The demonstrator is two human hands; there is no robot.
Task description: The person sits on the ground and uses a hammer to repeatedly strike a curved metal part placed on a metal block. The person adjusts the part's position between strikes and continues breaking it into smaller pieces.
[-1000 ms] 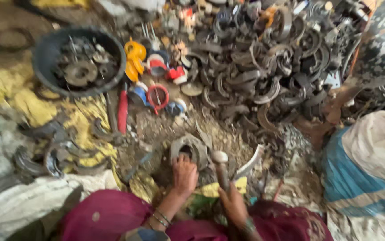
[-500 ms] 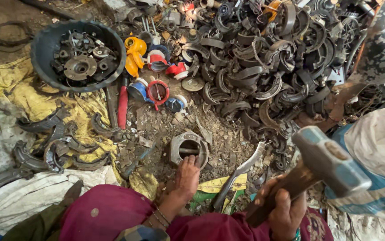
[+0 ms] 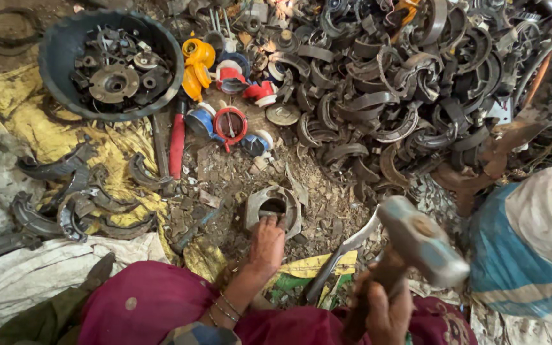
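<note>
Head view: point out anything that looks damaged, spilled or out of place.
The ground is strewn with broken chips and debris around the round metal housing that the left hand steadies. The right hand holds a hammer raised. Coloured plastic pieces lie oddly among grey metal scrap.

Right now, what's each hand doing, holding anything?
Left hand: steadying the round metal part on the ground.
Right hand: closed on the handle of the raised hammer.
</note>
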